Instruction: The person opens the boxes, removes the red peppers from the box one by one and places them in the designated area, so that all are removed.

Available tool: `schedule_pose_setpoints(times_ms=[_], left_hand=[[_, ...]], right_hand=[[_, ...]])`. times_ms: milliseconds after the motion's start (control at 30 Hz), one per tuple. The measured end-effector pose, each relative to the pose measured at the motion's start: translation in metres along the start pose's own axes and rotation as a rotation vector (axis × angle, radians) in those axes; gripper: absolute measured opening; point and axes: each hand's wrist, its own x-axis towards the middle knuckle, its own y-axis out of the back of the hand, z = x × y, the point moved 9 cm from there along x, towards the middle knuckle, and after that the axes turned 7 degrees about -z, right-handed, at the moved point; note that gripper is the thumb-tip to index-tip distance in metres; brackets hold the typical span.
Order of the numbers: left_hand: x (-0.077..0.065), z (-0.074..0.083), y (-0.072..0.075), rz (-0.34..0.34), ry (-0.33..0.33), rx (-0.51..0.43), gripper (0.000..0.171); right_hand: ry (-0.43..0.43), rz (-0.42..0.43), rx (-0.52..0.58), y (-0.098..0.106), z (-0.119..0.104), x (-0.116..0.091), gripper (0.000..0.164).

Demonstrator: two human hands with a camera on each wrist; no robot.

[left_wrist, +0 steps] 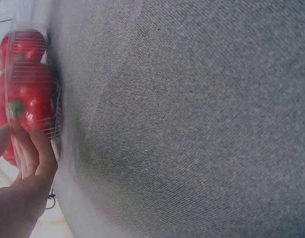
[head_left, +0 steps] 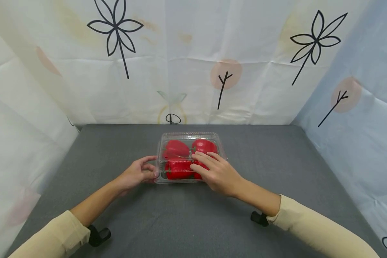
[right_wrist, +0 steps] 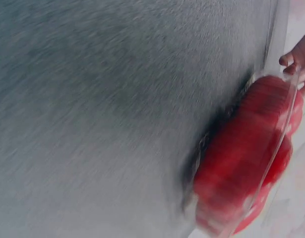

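Observation:
A clear plastic box (head_left: 190, 181) with ribbed sides sits on the grey table, holding several red bell peppers (head_left: 179, 169). At its left side is my left hand (head_left: 138, 173); the thumb and fingers pinch the box edge, and the left wrist view shows the fingertips against the ribbed wall beside a pepper with a green stem (left_wrist: 16, 109). My right hand (head_left: 220, 175) lies over the front right part of the box, fingers extended and slightly spread across its top. It hides part of the peppers there. The box (right_wrist: 286, 119) looks blurred in the right wrist view.
The grey tabletop (head_left: 261, 154) surrounds the box. White curtains (head_left: 193, 43) with flower and tree prints stand behind the table and at both sides. Black straps (head_left: 98, 236) are on both wrists, below light sleeves.

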Motion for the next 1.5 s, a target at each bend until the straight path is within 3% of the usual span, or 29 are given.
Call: schedule_pose_setpoints(times_ms=[467, 567, 667, 767, 833, 1067, 1500], left_hand=[[0.001, 0.002, 0.002, 0.004, -0.008, -0.008, 0.075], [0.001, 0.002, 0.001, 0.0, -0.011, -0.005, 0.075], [0.001, 0.002, 0.001, 0.0, -0.011, 0.0, 0.074], [0.0, 0.002, 0.001, -0.003, -0.012, 0.009, 0.073], [0.0, 0.003, 0.001, -0.006, -0.013, 0.009, 0.073], [-0.001, 0.002, 0.0, -0.022, -0.004, 0.003, 0.076], [-0.005, 0.001, -0.003, -0.05, -0.008, 0.001, 0.077]], right_hand=[[-0.039, 0.043, -0.024, 0.028, 0.038, -0.036, 0.072], [-0.049, 0.044, -0.012, 0.033, 0.045, -0.041, 0.071], [-0.061, 0.061, 0.01, 0.039, 0.052, -0.043, 0.057], [-0.075, 0.095, 0.049, 0.044, 0.059, -0.043, 0.038], [-0.078, 0.12, 0.079, 0.047, 0.063, -0.043, 0.035], [-0.141, 0.154, 0.202, 0.05, 0.078, -0.037, 0.05], [-0.294, 0.34, 0.475, 0.064, 0.114, -0.023, 0.049]])
